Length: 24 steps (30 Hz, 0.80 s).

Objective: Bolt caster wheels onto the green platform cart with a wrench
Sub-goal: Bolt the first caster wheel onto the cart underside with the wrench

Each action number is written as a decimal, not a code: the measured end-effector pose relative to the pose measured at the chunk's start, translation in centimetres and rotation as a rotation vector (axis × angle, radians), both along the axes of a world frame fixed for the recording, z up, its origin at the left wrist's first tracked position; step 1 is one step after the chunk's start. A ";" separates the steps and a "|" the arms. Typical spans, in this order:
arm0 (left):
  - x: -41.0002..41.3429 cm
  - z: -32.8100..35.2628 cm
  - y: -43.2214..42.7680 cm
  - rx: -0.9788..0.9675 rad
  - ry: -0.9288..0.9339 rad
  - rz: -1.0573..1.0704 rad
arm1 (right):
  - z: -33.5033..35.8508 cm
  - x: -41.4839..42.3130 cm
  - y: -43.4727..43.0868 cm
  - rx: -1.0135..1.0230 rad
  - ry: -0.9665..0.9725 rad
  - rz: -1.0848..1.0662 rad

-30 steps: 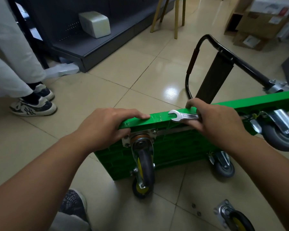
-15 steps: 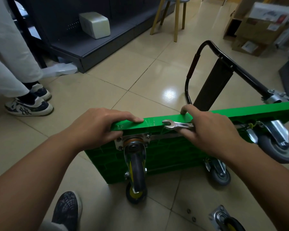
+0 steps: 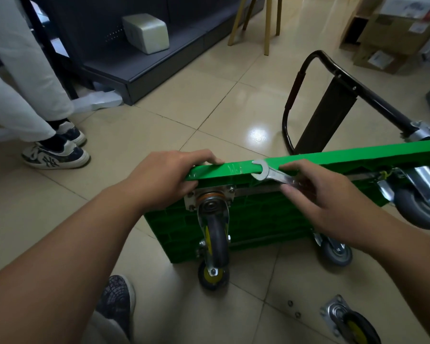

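Dim indoor light, ceiling glare on floor tiles (image 3: 258, 133), wide-angle edge warping.

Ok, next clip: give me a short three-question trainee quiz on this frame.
1. True or false: the left hand holds the silver open-ended wrench.
2. How many mounted caster wheels show on the green plastic platform cart? A one, B three, C five.
3. Fill in: the loose yellow-hubbed caster wheel lies on the tiled ____.
Key: 1 false, the right hand holds it; 2 B; 3 floor.
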<state>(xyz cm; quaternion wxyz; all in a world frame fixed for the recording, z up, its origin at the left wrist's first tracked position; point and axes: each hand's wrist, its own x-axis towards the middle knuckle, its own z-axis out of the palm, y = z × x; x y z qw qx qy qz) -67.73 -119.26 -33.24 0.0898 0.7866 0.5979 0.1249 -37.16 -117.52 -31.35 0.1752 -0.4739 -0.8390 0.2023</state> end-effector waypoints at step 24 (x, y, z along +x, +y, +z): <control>0.6 0.0 -1.6 -0.017 -0.078 0.035 | 4.2 -2.4 -0.8 0.315 -0.667 0.222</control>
